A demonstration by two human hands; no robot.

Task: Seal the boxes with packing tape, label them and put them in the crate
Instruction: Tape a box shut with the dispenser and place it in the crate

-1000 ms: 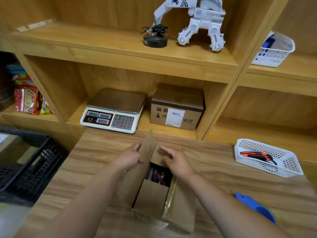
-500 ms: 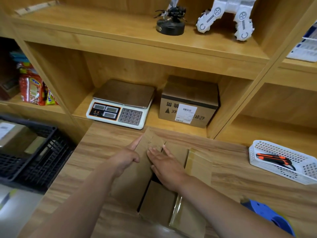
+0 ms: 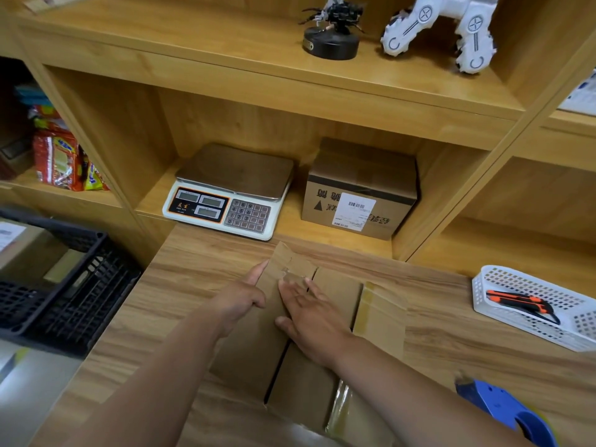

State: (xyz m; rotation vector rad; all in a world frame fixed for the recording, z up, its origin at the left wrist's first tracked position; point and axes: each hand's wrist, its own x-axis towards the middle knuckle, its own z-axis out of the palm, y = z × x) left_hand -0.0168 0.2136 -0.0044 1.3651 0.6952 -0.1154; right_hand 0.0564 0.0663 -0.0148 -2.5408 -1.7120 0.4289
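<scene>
Both upright flaps have come down since a second ago: the cardboard box [image 3: 245,356] stood open then with dark contents showing, and now its top is almost closed, while the view has dipped closer to the worktop [image 3: 180,285]. The box sits on the worktop directly under the person's forearms, its long side running away from the body. The left hand [image 3: 240,303] rests on the left flap near its far end, one digit stretched along the flap's edge and the others tucked under; I cannot tell whether it pinches the cardboard or only leans on it. The right hand [image 3: 311,317] lies flat and released, fingers straight, pressing the inner flaps down just beside the left hand, so that they do not spring back up. A dark gap is visible along the left flap's edge at the near end, and the right flap [image 3: 382,321], carrying an old glossy tape strip, seems not yet folded over. Both hands are placed this way, I judge, to hold the top level before taping. The blue tape dispenser [image 3: 503,411] waits near the right forearm, apart from the box. The black crate [image 3: 64,301] stands off the worktop's left side, already holding a labelled box [image 3: 19,250].
</scene>
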